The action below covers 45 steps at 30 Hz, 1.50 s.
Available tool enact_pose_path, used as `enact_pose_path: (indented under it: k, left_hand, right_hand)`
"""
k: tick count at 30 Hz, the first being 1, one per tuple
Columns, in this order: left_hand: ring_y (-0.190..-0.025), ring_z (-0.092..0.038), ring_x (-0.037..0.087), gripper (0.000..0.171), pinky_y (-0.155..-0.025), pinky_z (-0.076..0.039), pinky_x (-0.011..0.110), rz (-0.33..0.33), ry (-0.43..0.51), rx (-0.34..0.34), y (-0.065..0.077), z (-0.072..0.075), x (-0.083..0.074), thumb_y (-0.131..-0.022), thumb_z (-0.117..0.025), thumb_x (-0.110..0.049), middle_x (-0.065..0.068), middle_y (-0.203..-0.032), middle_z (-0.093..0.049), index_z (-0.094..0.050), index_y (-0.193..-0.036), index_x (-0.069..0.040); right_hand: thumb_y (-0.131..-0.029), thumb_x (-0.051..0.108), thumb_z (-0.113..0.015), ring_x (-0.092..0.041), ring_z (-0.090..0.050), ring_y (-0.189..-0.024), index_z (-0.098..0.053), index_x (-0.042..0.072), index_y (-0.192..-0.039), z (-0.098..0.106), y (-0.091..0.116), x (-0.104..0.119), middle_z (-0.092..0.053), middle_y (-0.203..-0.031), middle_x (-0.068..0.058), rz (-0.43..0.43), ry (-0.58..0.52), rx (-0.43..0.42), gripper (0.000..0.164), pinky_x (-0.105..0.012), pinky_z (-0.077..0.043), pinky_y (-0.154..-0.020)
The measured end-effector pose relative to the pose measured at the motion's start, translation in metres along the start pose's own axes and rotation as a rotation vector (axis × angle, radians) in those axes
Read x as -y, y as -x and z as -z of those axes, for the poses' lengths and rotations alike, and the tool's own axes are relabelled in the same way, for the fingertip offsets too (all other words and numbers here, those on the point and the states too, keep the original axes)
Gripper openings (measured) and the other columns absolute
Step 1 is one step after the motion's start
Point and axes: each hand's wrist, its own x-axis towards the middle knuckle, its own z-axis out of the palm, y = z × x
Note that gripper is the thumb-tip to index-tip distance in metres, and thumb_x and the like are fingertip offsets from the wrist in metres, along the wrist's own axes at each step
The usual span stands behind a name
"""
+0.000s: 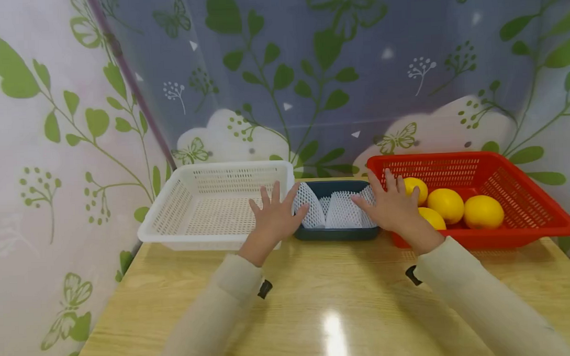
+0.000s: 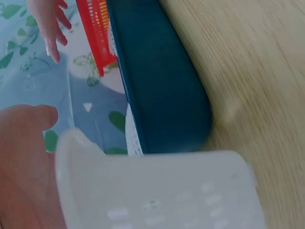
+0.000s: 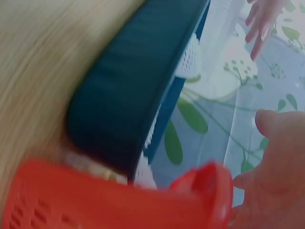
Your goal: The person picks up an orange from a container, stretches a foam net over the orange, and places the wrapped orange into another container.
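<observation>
My left hand (image 1: pixel 272 216), fingers spread, is held over the right end of a white plastic basket (image 1: pixel 174 238). My right hand (image 1: pixel 393 208), also spread, is over the left end of a red basket (image 1: pixel 541 237); neither hand holds anything. Several round yellow fruits (image 1: pixel 445 206) lie in the red basket, partly behind the right hand. Between the baskets stands a dark teal tray (image 1: pixel 336 234) with white foam net sleeves (image 1: pixel 343 210) in it. The wrist views show the tray's outer wall (image 2: pixel 162 81) and, close up, the basket ends, white on the left and red (image 3: pixel 109 205) on the right.
The three containers stand in a row at the back of a light wooden table (image 1: pixel 317 292). Behind them hangs a curtain (image 1: pixel 282 94) printed with leaves and butterflies, and it also covers the left side. Both forearms reach in from the front over the table.
</observation>
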Motion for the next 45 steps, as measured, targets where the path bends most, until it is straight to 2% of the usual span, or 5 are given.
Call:
enact_pose_path:
  k: [7,14,23,33,45]
  left_hand:
    - [-0.136,0.003,0.040,0.064,-0.101,-0.002,0.066,-0.140,0.061,-0.030,-0.007,-0.003,-0.026,-0.088,-0.023,-0.067,0.007,-0.152,-0.003,-0.006,-0.143,-0.041]
    - [-0.136,-0.001,0.039,0.067,-0.105,-0.006,0.061,-0.267,0.050,0.003,-0.013,-0.012,-0.069,-0.085,-0.024,-0.070,0.003,-0.152,-0.006,0.000,-0.142,-0.045]
    - [-0.137,-0.006,0.034,0.073,-0.108,-0.006,0.054,-0.354,0.058,0.076,-0.020,-0.047,-0.114,-0.079,-0.027,-0.076,-0.002,-0.152,-0.011,0.004,-0.140,-0.049]
    - [-0.138,-0.003,0.033,0.072,-0.109,-0.005,0.054,-0.361,0.086,0.102,-0.025,-0.061,-0.128,-0.079,-0.031,-0.074,-0.006,-0.152,-0.010,-0.005,-0.141,-0.047]
    - [-0.139,-0.004,0.027,0.072,-0.109,-0.005,0.051,-0.368,0.169,0.146,-0.016,-0.062,-0.135,-0.080,-0.036,-0.072,-0.006,-0.151,-0.014,-0.024,-0.142,-0.037]
  right_hand:
    - [-0.080,0.076,-0.018,-0.057,-0.004,-0.126,0.008,0.023,-0.146,0.022,0.003,-0.028,0.001,-0.146,-0.030,-0.060,-0.033,0.040,0.088,-0.076,0.001,-0.089]
    - [-0.079,0.077,-0.020,-0.061,-0.003,-0.123,0.013,0.018,-0.144,0.035,0.000,-0.060,0.001,-0.142,-0.036,-0.112,-0.027,0.173,0.094,-0.078,-0.009,-0.085]
    - [-0.077,0.074,-0.041,-0.060,-0.017,-0.118,-0.010,-0.004,-0.142,0.029,-0.004,-0.085,-0.016,-0.135,-0.042,-0.104,-0.012,0.275,0.106,-0.071,-0.021,-0.091]
    - [-0.080,0.062,-0.052,-0.049,-0.040,-0.110,-0.032,-0.009,-0.134,0.024,-0.010,-0.090,-0.037,-0.129,-0.035,-0.073,-0.013,0.327,0.091,-0.061,-0.032,-0.092]
    - [-0.078,0.051,-0.062,-0.044,-0.044,-0.105,-0.035,-0.007,-0.133,0.011,-0.001,-0.102,-0.042,-0.127,-0.032,-0.094,-0.051,0.380,0.084,-0.062,-0.030,-0.093]
